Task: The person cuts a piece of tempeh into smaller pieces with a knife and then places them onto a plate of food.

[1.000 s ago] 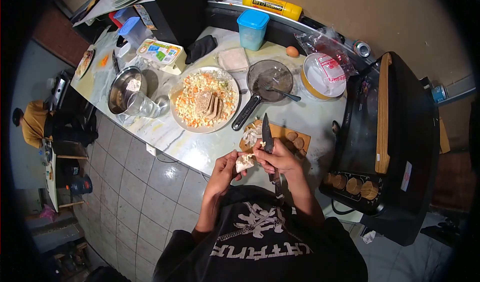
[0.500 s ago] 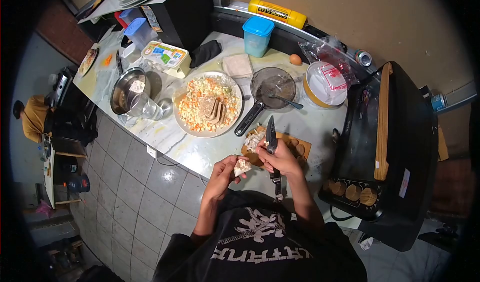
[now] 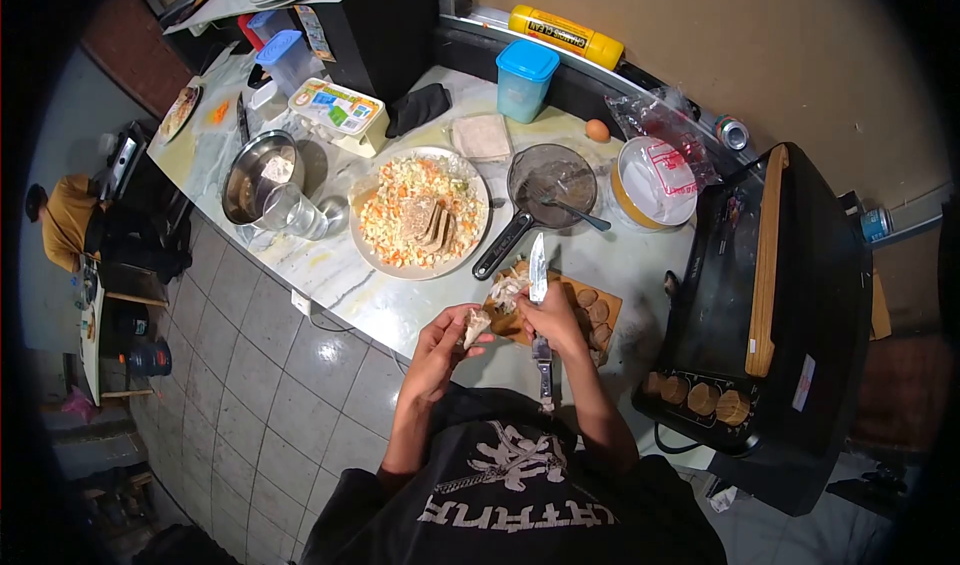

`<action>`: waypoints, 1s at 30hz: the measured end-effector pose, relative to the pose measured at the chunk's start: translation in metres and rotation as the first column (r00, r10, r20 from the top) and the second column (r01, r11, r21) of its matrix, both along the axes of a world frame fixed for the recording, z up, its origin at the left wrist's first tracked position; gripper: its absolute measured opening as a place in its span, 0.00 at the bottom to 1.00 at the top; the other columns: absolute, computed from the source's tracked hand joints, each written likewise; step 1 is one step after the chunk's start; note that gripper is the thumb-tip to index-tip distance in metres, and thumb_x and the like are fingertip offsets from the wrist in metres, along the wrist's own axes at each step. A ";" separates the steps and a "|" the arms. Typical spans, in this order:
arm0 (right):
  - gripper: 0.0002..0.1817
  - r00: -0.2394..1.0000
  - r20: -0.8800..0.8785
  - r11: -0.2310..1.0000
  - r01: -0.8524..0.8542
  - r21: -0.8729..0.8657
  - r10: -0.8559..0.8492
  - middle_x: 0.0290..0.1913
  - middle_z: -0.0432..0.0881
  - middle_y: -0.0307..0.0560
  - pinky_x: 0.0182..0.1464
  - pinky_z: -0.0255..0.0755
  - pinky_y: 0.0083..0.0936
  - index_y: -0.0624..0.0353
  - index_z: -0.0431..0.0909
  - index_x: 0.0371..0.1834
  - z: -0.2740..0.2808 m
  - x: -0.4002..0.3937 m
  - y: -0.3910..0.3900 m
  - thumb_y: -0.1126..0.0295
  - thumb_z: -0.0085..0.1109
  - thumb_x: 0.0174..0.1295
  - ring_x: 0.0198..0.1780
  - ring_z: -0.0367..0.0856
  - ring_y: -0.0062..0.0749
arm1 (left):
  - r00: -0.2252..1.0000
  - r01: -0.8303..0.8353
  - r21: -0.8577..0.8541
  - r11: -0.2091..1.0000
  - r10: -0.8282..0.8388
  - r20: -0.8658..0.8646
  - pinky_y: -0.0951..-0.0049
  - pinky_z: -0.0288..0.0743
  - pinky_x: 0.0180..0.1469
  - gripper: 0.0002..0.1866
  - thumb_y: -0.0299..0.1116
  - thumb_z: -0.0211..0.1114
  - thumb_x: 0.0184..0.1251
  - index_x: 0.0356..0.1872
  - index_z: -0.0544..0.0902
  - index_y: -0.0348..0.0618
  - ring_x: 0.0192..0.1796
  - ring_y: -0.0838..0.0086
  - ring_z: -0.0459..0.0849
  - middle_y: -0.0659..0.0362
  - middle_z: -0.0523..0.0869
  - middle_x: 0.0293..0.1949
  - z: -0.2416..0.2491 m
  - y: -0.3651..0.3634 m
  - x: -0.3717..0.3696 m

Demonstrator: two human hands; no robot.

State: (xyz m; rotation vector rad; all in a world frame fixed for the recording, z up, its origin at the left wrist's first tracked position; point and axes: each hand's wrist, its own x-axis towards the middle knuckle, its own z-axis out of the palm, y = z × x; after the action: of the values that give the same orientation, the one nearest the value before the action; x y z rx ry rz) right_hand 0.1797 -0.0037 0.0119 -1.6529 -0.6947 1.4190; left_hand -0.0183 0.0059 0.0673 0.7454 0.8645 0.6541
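Observation:
A small pale piece of food (image 3: 476, 326) is pinched in the fingers of my left hand (image 3: 440, 349), over the counter's front edge. My right hand (image 3: 552, 323) is closed round a knife (image 3: 539, 270), its blade pointing away from me. Under and beside my right hand lies a wooden board (image 3: 573, 290) with white shreds (image 3: 508, 290) on its left part and round brown slices (image 3: 597, 312) on its right. Beyond the board, a large plate (image 3: 366, 250) holds chopped orange and white bits with brown slices on top.
A black pan (image 3: 552, 187) with a fork in it, a white bowl (image 3: 655, 183), an egg (image 3: 597, 131) and a blue-lidded container (image 3: 525, 82) stand behind. A steel bowl (image 3: 240, 192) and glass (image 3: 294, 212) are left; a black oven (image 3: 800, 355) is right. Another person (image 3: 70, 222) is far left.
The knife blade has tilted and now catches the light. The piece in my left hand has turned to a narrower side, and my right hand has shifted slightly left. The camera view has moved a little.

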 end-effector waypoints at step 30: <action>0.07 0.993 -0.034 0.987 -0.105 0.123 0.110 0.16 0.72 0.40 0.13 0.64 0.24 0.65 0.72 0.31 -0.003 -0.007 -0.007 0.75 0.59 0.59 0.12 0.72 0.22 | 0.959 0.186 0.482 0.856 -0.053 -0.277 0.81 0.72 0.40 0.11 0.27 0.65 0.65 0.46 0.75 0.40 0.38 0.78 0.80 0.59 0.82 0.42 -0.018 0.029 0.026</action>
State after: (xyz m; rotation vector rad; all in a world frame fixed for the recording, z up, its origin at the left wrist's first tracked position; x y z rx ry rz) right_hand 0.1725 -0.0104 0.0092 -1.5085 -0.8413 1.4528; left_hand 0.0080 0.0348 0.0489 1.3747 0.8778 0.6887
